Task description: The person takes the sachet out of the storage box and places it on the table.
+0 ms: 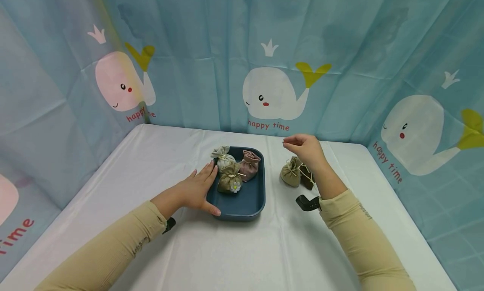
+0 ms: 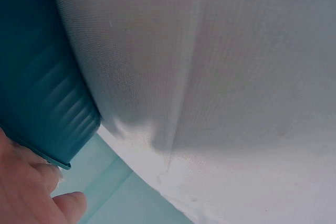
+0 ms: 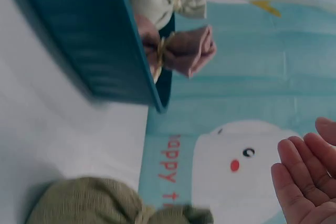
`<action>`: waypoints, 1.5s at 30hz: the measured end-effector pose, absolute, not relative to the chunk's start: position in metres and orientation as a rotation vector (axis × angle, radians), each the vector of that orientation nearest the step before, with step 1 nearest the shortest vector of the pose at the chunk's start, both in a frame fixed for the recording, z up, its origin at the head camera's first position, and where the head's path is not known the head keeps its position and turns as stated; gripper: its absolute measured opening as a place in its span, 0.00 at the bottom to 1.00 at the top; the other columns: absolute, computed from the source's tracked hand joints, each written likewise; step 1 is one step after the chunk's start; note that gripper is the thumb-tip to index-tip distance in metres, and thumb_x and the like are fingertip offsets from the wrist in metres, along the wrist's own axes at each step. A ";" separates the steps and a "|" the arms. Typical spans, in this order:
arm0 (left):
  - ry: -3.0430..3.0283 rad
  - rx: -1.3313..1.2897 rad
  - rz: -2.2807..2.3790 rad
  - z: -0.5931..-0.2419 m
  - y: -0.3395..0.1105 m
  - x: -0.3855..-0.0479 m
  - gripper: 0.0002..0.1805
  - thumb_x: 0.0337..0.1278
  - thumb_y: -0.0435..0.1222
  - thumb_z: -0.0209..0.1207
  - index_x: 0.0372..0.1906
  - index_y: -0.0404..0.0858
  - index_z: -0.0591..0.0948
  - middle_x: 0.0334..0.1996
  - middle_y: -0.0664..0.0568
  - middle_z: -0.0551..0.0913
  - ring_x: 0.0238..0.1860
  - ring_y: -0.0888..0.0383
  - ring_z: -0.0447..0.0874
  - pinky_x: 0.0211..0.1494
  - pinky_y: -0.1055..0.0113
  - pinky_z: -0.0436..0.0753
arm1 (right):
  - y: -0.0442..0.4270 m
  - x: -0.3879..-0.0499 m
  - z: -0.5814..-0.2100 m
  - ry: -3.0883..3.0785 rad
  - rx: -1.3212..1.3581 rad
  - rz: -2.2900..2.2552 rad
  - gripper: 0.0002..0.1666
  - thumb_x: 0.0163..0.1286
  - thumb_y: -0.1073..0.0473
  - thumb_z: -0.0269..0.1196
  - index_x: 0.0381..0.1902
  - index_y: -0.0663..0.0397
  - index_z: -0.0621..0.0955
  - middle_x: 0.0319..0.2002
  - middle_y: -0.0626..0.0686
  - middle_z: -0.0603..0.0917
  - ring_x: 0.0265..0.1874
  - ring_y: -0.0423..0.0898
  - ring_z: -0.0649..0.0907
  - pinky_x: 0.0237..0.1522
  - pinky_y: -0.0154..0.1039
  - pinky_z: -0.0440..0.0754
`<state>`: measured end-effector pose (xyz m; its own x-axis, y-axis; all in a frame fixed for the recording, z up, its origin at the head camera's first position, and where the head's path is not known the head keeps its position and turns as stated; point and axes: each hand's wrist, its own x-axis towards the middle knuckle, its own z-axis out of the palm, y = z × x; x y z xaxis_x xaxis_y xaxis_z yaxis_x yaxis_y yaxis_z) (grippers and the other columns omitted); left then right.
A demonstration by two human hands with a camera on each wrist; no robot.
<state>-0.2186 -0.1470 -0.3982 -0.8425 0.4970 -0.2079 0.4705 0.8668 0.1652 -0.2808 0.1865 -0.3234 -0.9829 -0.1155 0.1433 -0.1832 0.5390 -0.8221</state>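
Note:
My left hand (image 1: 196,188) rests on the left rim of a dark blue plastic bin (image 1: 245,205), its fingers straight and thumb spread along the near corner. Three small drawstring pouches sit inside: a whitish one (image 1: 224,156), a pink one (image 1: 250,165) and an olive-brown one (image 1: 228,181) with a white flower. My right hand (image 1: 306,150) hovers above the table to the right of the bin, fingers bent loosely, nothing held. Below it stand a khaki pouch (image 1: 290,173) and a dark brown pouch (image 1: 306,178), partly hidden by the wrist. In the right wrist view, the khaki pouch (image 3: 89,203) is cut off.
A white cloth (image 1: 227,257) covers the table. Blue curtains (image 1: 189,72) printed with whales enclose the back and both sides. Black straps (image 1: 308,203) protrude from the sleeve cuffs.

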 end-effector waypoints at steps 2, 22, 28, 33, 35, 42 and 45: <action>2.797 0.729 0.152 -0.398 -0.147 -0.219 0.75 0.22 0.78 0.52 0.71 0.37 0.34 0.71 0.44 0.28 0.71 0.49 0.27 0.67 0.43 0.43 | 0.178 -0.282 -0.323 -2.702 0.292 1.460 0.16 0.63 0.55 0.62 0.45 0.59 0.82 0.45 0.56 0.83 0.47 0.50 0.79 0.48 0.45 0.76; 2.811 0.716 0.161 -0.401 -0.148 -0.219 0.74 0.22 0.76 0.55 0.71 0.38 0.34 0.71 0.45 0.27 0.71 0.50 0.27 0.67 0.43 0.43 | 0.108 -0.287 -0.333 -2.856 0.541 1.326 0.14 0.63 0.54 0.62 0.45 0.54 0.83 0.41 0.51 0.84 0.44 0.46 0.81 0.48 0.45 0.77; 2.812 0.719 0.154 -0.402 -0.148 -0.219 0.74 0.23 0.76 0.55 0.71 0.38 0.34 0.71 0.45 0.27 0.71 0.50 0.28 0.67 0.43 0.44 | 0.099 -0.288 -0.340 -2.900 0.608 1.353 0.14 0.62 0.56 0.63 0.45 0.54 0.83 0.40 0.50 0.84 0.42 0.45 0.81 0.46 0.44 0.78; 2.807 0.718 0.157 -0.403 -0.147 -0.220 0.74 0.23 0.76 0.54 0.71 0.38 0.34 0.71 0.45 0.27 0.71 0.50 0.27 0.67 0.43 0.43 | 0.094 -0.289 -0.346 -2.933 0.644 1.297 0.13 0.63 0.56 0.62 0.45 0.50 0.83 0.41 0.49 0.84 0.43 0.45 0.81 0.46 0.43 0.78; 2.808 0.720 0.154 -0.404 -0.147 -0.220 0.75 0.22 0.77 0.54 0.71 0.38 0.34 0.71 0.45 0.27 0.71 0.50 0.27 0.67 0.43 0.43 | 0.091 -0.289 -0.348 -2.951 0.648 1.269 0.13 0.63 0.55 0.62 0.45 0.50 0.83 0.41 0.49 0.84 0.43 0.44 0.81 0.45 0.43 0.78; 2.816 0.737 0.152 -0.404 -0.148 -0.221 0.75 0.22 0.77 0.53 0.71 0.37 0.34 0.71 0.44 0.28 0.71 0.49 0.28 0.67 0.43 0.44 | 0.082 -0.289 -0.350 -2.991 0.711 1.190 0.14 0.62 0.56 0.63 0.46 0.50 0.83 0.43 0.48 0.84 0.42 0.43 0.81 0.44 0.40 0.78; 2.822 0.742 0.148 -0.403 -0.149 -0.221 0.75 0.23 0.77 0.54 0.71 0.37 0.34 0.71 0.44 0.28 0.71 0.48 0.30 0.67 0.43 0.45 | 0.080 -0.289 -0.350 -3.012 0.726 1.190 0.15 0.63 0.57 0.62 0.47 0.51 0.82 0.43 0.48 0.83 0.42 0.43 0.81 0.42 0.39 0.78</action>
<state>-0.2210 -0.1486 -0.4030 -0.8486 0.4955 -0.1855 0.4734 0.8676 0.1521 -0.2885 0.0796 -0.3501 -0.8895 -0.4570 -0.0043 -0.3307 0.6501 -0.6841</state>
